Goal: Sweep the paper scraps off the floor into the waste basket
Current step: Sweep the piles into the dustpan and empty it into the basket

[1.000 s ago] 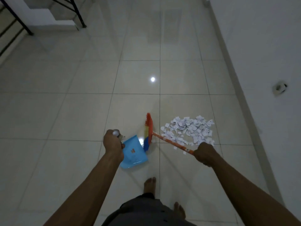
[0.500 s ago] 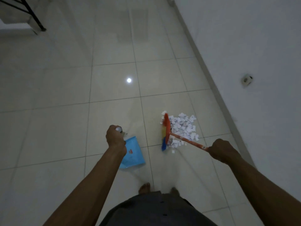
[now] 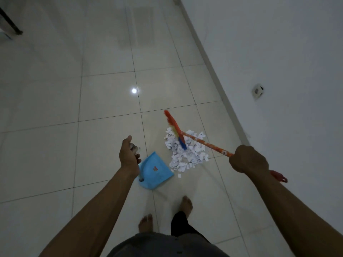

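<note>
A heap of white paper scraps point(image 3: 187, 154) lies on the tiled floor near the right wall. An orange broom point(image 3: 204, 143) with red, yellow and blue bristles rests its head across the heap's upper left part. My right hand point(image 3: 248, 158) grips the broom's orange handle near its red end. My left hand point(image 3: 129, 154) grips the upright handle of a blue dustpan point(image 3: 156, 171), whose pan sits on the floor just left of the heap. No waste basket is in view.
A white wall point(image 3: 278, 62) with a skirting board runs along the right, with a small socket point(image 3: 258, 90) on it. My bare feet point(image 3: 186, 204) stand just behind the dustpan. A dark metal leg point(image 3: 11, 23) shows at the far left.
The broom head has swung rightward from beside the dustpan onto the heap, and the scraps are bunched tighter and nearer the pan. The view has turned toward the right wall.
</note>
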